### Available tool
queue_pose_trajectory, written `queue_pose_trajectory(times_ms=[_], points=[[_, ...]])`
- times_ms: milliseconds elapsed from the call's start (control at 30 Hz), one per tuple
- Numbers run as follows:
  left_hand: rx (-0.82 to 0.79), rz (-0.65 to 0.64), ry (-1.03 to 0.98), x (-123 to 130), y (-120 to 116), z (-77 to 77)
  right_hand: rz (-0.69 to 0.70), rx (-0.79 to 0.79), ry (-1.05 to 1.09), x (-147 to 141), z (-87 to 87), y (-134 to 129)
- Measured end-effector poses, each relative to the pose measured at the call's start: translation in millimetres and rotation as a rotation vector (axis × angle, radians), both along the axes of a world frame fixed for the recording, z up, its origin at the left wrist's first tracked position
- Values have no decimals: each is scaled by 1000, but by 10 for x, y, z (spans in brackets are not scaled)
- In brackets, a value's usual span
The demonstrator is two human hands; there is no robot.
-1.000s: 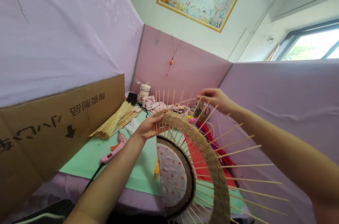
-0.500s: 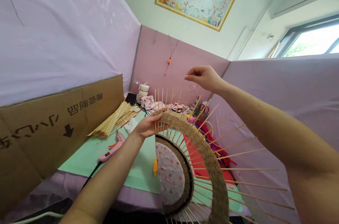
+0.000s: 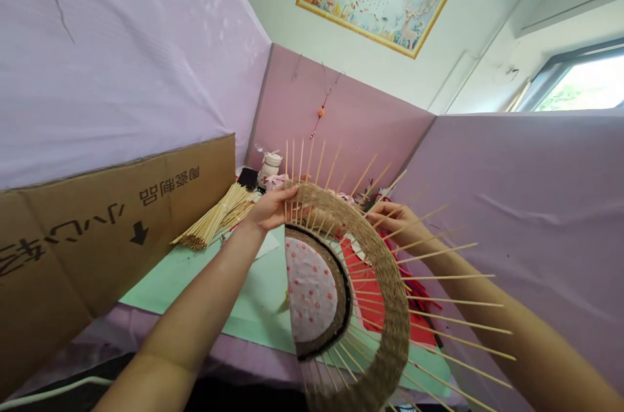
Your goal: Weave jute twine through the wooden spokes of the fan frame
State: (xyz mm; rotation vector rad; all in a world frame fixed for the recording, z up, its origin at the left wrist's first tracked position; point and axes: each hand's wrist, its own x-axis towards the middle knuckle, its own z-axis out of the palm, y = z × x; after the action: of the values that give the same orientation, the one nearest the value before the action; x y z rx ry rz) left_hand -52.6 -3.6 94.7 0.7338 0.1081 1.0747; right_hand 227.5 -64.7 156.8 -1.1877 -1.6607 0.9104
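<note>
Pinching the woven band (image 3: 394,298) is the left hand (image 3: 273,206); the right hand (image 3: 398,218), hold unclear from here, could snag close-set sticks (image 3: 448,277).

- Lowered from before the pink partition (image 3: 380,119) to behind pale wooden sticks (image 3: 448,277): bare right hand (image 3: 392,216).
- Raised slightly: curved brown woven-fibre band (image 3: 396,314).
- Lost behind bare left forearm (image 3: 205,305): pink glue gun.

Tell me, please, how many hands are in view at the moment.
2: the left hand grips the woven band near its upper end; the right hand is behind the sticks at the band's upper right, partly hidden. No other hand shows.
</note>
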Motion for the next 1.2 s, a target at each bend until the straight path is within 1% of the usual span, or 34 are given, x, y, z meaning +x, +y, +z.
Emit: queue_pose_trajectory(times_ms=[67,133,200,233,267,300,367,500,567,600,667,733,867,933,1067,1200], points=[[70,19,37,-57,61,324,-9,-6,135,-124,-53,-49],[156,20,86,-118,129,674,-35,25,257,-271,-34,-54],[238,18,151,-177,188,977,-45,71,345,-403,-5,-38],[265,13,185,-205,209,1088,-37,87,383,-454,-8,-27],[287,5,213,-230,223,1165,-25,97,418,-492,-30,-15],[304,-4,241,-252,231,1206,-14,99,450,-516,-73,0],[324,-23,295,-282,230,1187,-6,81,498,-522,-215,39],[285,-16,377,-265,228,947,-48,63,574,-425,-557,143],[258,8,391,-229,242,854,-63,87,562,-373,-663,180],[251,18,397,-212,250,832,-65,93,534,-355,-691,190],[239,29,408,-190,263,837,-59,88,459,-341,-705,191],[215,24,424,-187,265,892,-46,69,414,-355,-682,178],[171,-24,479,-200,256,1042,-35,80,425,-420,-620,153],[173,-46,513,-194,256,1087,-39,86,423,-444,-601,156],[198,-41,516,-169,275,1073,-70,106,500,-422,-549,173],[224,-99,516,-152,320,1012,-106,224,596,-367,-461,164]])
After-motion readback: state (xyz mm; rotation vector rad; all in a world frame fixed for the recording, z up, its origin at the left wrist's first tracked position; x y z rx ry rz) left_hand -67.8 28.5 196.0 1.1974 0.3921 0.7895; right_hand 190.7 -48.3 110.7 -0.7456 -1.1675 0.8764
